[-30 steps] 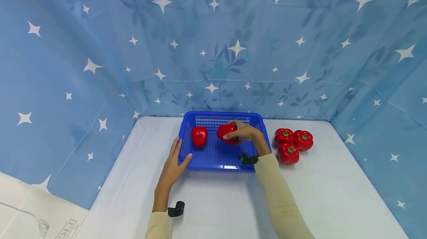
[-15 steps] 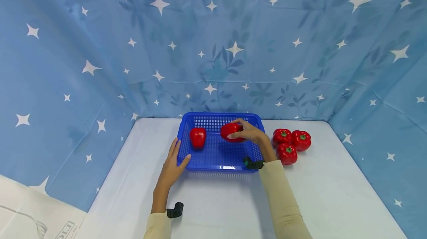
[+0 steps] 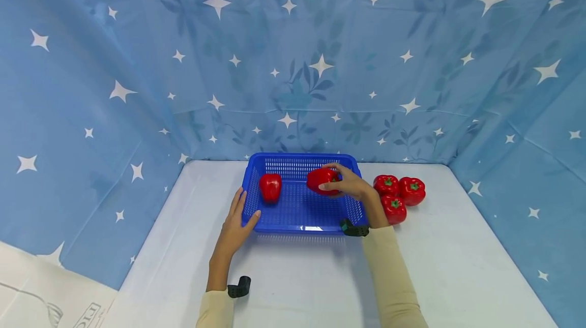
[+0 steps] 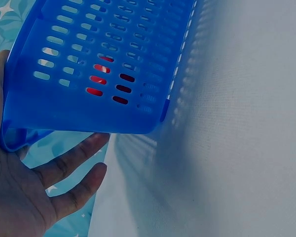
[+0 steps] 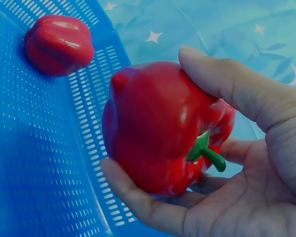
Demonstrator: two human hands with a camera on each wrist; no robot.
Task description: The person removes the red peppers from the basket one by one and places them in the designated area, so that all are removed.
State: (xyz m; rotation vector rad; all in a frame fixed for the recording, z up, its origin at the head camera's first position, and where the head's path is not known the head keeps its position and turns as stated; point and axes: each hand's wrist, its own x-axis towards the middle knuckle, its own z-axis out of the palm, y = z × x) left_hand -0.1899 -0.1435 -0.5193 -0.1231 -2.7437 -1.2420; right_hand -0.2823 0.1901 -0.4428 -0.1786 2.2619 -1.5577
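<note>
Above the right part of a blue plastic basket, my right hand grips a red bell pepper between thumb and fingers. The right wrist view shows that pepper on its side, its green stem turned toward the palm. My left hand touches the basket's front left corner with fairly straight fingers; in the left wrist view the rim lies against the hand. Another red pepper lies inside the basket, on the left.
Three red bell peppers, one nearest, stand clustered on the white table just right of the basket. A blue star-patterned curtain rises behind the table and along both sides. Each wrist wears a small black camera.
My right hand has drawn a little to the right over the basket with the pepper in its grip. The left hand keeps its place at the basket's corner.
</note>
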